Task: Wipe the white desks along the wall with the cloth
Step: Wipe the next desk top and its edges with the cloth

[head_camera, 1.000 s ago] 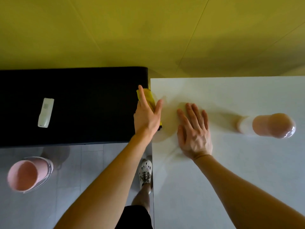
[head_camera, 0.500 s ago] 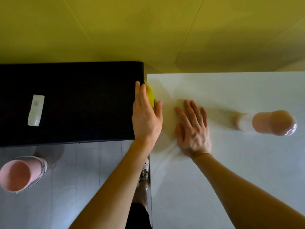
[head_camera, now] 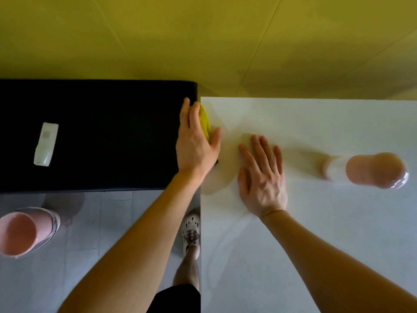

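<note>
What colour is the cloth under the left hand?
Yellow; the head view shows the yellow cloth peeking out beneath the left hand.

L hand (head_camera: 196, 145) at the left edge of the table (head_camera: 316, 245), fingers straight & together, pointing away, thumb spread to the right; it presses on a yellow cloth (head_camera: 205, 123). L forearm (head_camera: 140, 245) bare, up from bottom-left. R hand (head_camera: 261, 177) flat, palm down on the table top, fingers straight, slightly fanned, just beside L hand, not touching. R forearm (head_camera: 327, 256) bare, from bottom-right.
</note>
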